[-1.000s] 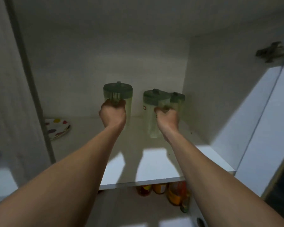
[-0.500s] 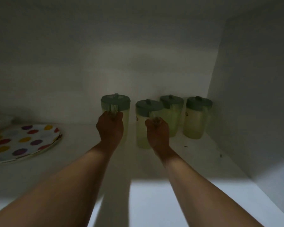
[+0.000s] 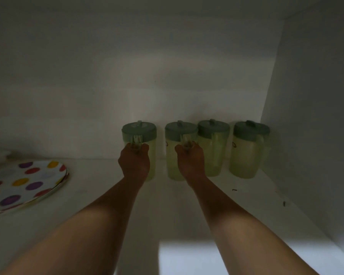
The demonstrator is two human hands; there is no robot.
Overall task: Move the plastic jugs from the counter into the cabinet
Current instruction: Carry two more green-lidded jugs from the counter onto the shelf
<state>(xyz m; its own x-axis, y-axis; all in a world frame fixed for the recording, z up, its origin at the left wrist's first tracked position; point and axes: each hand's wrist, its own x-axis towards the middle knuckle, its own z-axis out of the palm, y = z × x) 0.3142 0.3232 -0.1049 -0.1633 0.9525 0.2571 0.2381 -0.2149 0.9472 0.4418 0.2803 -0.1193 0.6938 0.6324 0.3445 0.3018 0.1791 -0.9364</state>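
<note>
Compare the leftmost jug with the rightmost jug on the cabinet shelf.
The leftmost jug is gripped at its handle by the left hand; the rightmost jug stands free. The leftmost jug stands apart, while the rightmost jug sits by the cabinet's side wall. Both are upright, pale green, with darker green lids.

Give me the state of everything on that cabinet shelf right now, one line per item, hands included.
Leftmost pale green plastic jug: upright, lid on, handle gripped by left hand.
Second pale green plastic jug: upright, lid on, handle gripped by right hand.
Third pale green plastic jug: upright, lid on, untouched.
Rightmost pale green plastic jug: upright, lid on, untouched.
Polka-dot plate: lying flat at left.
</note>
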